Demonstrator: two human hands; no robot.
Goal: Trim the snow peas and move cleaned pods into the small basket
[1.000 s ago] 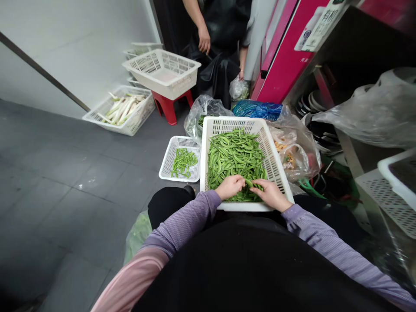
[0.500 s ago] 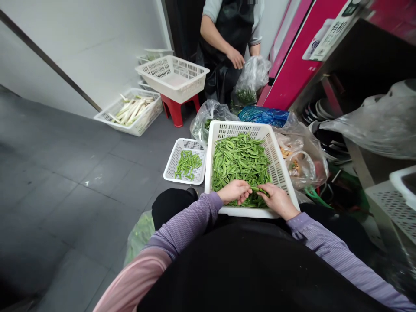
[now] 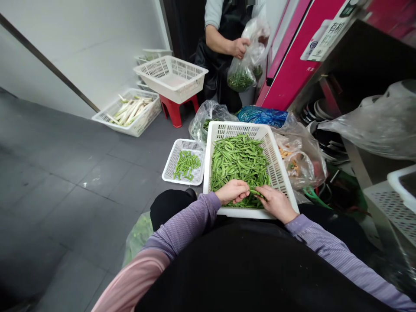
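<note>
A large white plastic basket [image 3: 249, 212] in front of me holds a heap of green pea pods [image 3: 238, 158]. Over its near end, my left hand [image 3: 233, 192] pinches the tip of a pea pod [image 3: 254, 191]. My right hand [image 3: 275, 203] grips the same pod from the other side, thumb and fingers closed on it. Both hands are close together, just above the heap. To the left, a smaller white basket [image 3: 166, 173] on the floor contains a small pile of pods [image 3: 186, 164].
A co-worker's hand [image 3: 239, 47] holds a clear bag of greens [image 3: 240, 78]. A white basket [image 3: 191, 89] rests on a red stool [image 3: 173, 110], beside a basket of white stalks [image 3: 131, 110]. Bagged goods [image 3: 300, 162] crowd the right; a green bag [image 3: 139, 236] lies left.
The co-worker has lifted the bag of greens, which now hangs higher with its contents showing. My hands stay nearly in place on the pod.
</note>
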